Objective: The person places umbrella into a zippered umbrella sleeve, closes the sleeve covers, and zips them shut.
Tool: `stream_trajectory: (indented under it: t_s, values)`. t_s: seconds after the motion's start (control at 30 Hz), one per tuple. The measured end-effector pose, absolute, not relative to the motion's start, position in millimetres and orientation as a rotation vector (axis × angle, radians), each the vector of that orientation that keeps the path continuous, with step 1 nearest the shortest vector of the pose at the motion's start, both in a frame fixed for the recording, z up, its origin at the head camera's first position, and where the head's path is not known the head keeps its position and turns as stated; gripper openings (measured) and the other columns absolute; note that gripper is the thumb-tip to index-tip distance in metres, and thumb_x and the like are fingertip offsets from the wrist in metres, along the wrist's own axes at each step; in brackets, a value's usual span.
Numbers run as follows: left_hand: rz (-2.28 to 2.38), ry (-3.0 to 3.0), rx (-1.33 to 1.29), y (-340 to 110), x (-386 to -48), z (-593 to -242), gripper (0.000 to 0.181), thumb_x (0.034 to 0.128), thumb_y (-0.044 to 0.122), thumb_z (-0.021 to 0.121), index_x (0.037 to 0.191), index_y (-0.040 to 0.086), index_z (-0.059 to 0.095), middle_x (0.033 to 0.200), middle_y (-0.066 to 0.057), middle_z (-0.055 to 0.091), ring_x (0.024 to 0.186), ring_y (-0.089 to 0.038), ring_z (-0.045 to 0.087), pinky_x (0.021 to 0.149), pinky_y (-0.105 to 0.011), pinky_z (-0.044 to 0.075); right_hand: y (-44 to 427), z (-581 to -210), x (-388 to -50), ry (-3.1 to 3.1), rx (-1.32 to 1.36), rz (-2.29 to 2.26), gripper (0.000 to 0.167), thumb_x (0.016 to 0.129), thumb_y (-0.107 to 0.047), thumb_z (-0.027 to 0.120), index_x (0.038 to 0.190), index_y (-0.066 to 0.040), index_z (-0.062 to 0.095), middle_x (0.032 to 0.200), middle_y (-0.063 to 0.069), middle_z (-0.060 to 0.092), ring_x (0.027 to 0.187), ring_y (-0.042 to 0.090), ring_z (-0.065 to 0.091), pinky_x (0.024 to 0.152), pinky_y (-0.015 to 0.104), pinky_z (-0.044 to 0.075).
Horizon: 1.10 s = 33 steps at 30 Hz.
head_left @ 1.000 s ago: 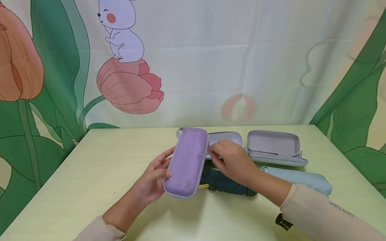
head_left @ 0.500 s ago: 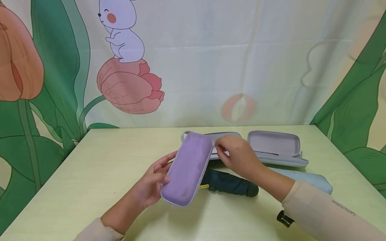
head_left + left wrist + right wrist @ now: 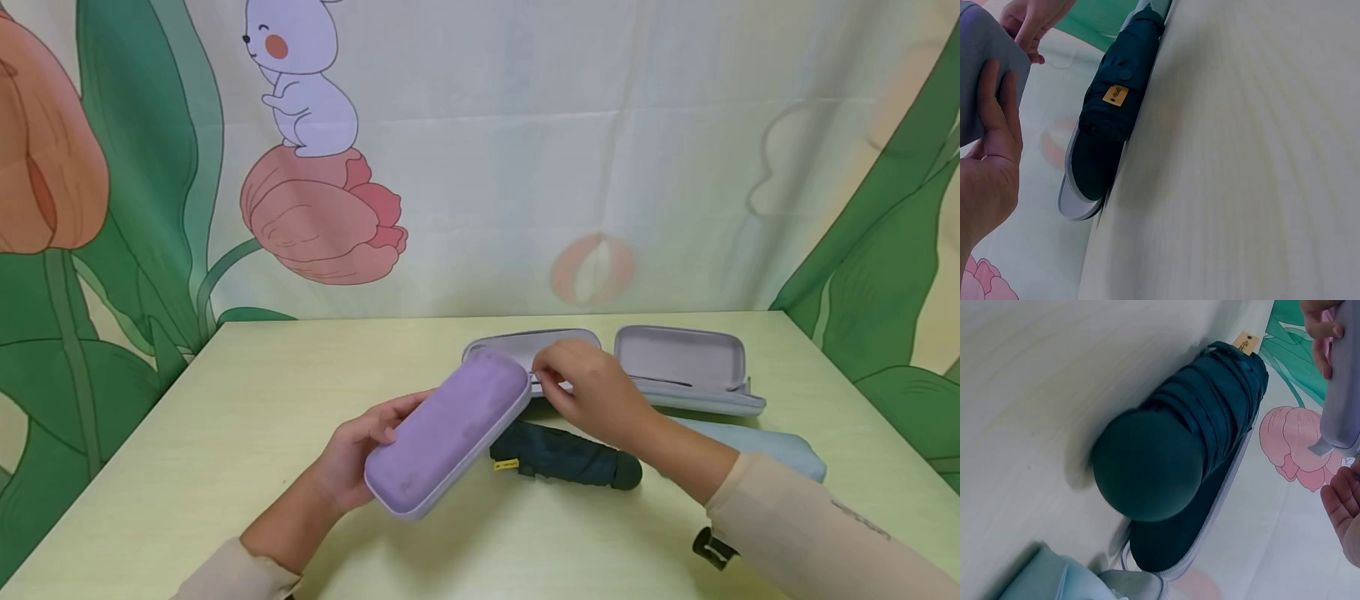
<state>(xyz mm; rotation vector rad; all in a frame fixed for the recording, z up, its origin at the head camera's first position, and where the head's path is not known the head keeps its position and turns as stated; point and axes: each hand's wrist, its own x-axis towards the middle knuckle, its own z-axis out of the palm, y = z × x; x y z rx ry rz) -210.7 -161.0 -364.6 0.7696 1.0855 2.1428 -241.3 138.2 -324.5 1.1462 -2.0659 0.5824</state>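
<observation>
My left hand (image 3: 352, 454) holds a purple zip case (image 3: 450, 433) above the table, its thumb on the near edge and fingers beneath. The case looks closed and leans to the right. At its upper right end, my right hand (image 3: 592, 383) pinches a small zipper pull (image 3: 534, 377) between thumb and fingertips. Below and to the right lies a dark teal folded umbrella (image 3: 573, 454) with a yellow tag. In the right wrist view, the case (image 3: 1344, 394) shows a loop at its end, close to the right hand (image 3: 1344, 506).
Two opened cases stand along the back: one (image 3: 540, 340) partly behind the purple case and right hand, another (image 3: 681, 358) farther right. A light blue rolled bundle (image 3: 765, 446) lies at the right, partly under the right forearm. A printed curtain (image 3: 480, 167) hangs behind the table.
The purple case has tilted further over to the right, and its lower end has moved left with my left hand. My right hand has shifted slightly right, staying at the case's upper end.
</observation>
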Motion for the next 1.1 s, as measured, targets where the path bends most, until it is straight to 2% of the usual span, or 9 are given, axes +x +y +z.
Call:
stream_trajectory:
  t_s: [0.1, 0.23, 0.4, 0.57, 0.77, 0.93, 1.1]
  values:
    - [2.166, 1.173, 0.739, -164.4, -212.5, -364.8, 0.051, 0.0837, 0.007, 0.041, 0.132, 0.009, 0.058, 0.117, -0.003, 0.065, 0.094, -0.014, 0.066, 0.08, -0.027, 0.054, 138.4, -325.6, -240.6, -2.095, 1.129, 0.627, 0.009, 0.083, 0.002, 0.066, 0.087, -0.004, 0.061, 0.082, 0.003, 0.062, 0.072, 0.014, 0.057, 0.063, 0.027, 0.052]
    - [2.235, 1.395, 0.56, -167.3, -213.3, -365.6, 0.041, 0.0902, 0.01, 0.037, 0.118, 0.013, 0.067, 0.106, -0.001, 0.068, 0.087, -0.013, 0.065, 0.075, -0.026, 0.053, 139.3, -327.1, -239.1, -2.144, 1.074, 0.686, 0.008, 0.085, 0.002, 0.064, 0.086, -0.005, 0.06, 0.081, 0.003, 0.06, 0.071, 0.013, 0.055, 0.062, 0.027, 0.051]
    - [2.391, 1.549, 0.217, -165.4, -215.0, -364.2, 0.025, 0.0953, 0.014, 0.044, 0.103, 0.015, 0.067, 0.097, -0.001, 0.066, 0.082, -0.014, 0.063, 0.069, -0.026, 0.052, 140.1, -329.5, -237.5, -2.197, 1.012, 0.735, 0.008, 0.086, 0.002, 0.063, 0.087, -0.005, 0.059, 0.081, 0.003, 0.06, 0.073, 0.014, 0.057, 0.065, 0.029, 0.053]
    - [2.562, 1.521, -0.07, -159.8, -217.3, -362.0, 0.013, 0.0944, 0.01, 0.053, 0.103, 0.013, 0.063, 0.098, -0.001, 0.064, 0.079, -0.014, 0.063, 0.068, -0.025, 0.053, 139.3, -333.0, -236.0, -2.212, 1.001, 0.736, 0.01, 0.086, 0.002, 0.062, 0.085, -0.007, 0.058, 0.081, 0.002, 0.061, 0.076, 0.015, 0.061, 0.068, 0.031, 0.054]
    - [2.703, 1.444, -0.259, -155.9, -219.4, -359.3, 0.022, 0.0929, 0.006, 0.061, 0.112, 0.008, 0.051, 0.102, -0.001, 0.06, 0.082, -0.012, 0.063, 0.077, -0.025, 0.054, 136.7, -335.6, -230.9, -2.211, 1.045, 0.694, 0.009, 0.086, 0.001, 0.063, 0.085, -0.006, 0.059, 0.08, 0.001, 0.061, 0.077, 0.015, 0.062, 0.067, 0.03, 0.054]
    - [2.745, 1.435, -0.361, -159.8, -220.8, -356.6, 0.012, 0.0885, 0.002, 0.068, 0.097, 0.009, 0.066, 0.1, -0.003, 0.065, 0.082, -0.016, 0.066, 0.081, -0.031, 0.056, 136.0, -337.2, -228.9, -2.175, 1.094, 0.646, 0.01, 0.083, 0.003, 0.067, 0.087, -0.004, 0.06, 0.082, 0.001, 0.062, 0.076, 0.016, 0.061, 0.067, 0.03, 0.054]
    - [2.723, 1.458, -0.38, -164.6, -220.8, -354.5, 0.016, 0.0864, -0.002, 0.068, 0.089, 0.013, 0.073, 0.097, -0.002, 0.068, 0.079, -0.016, 0.068, 0.078, -0.03, 0.057, 136.6, -338.2, -229.3, -2.161, 1.109, 0.617, 0.011, 0.082, 0.003, 0.068, 0.088, -0.004, 0.062, 0.082, 0.002, 0.063, 0.076, 0.015, 0.061, 0.067, 0.029, 0.054]
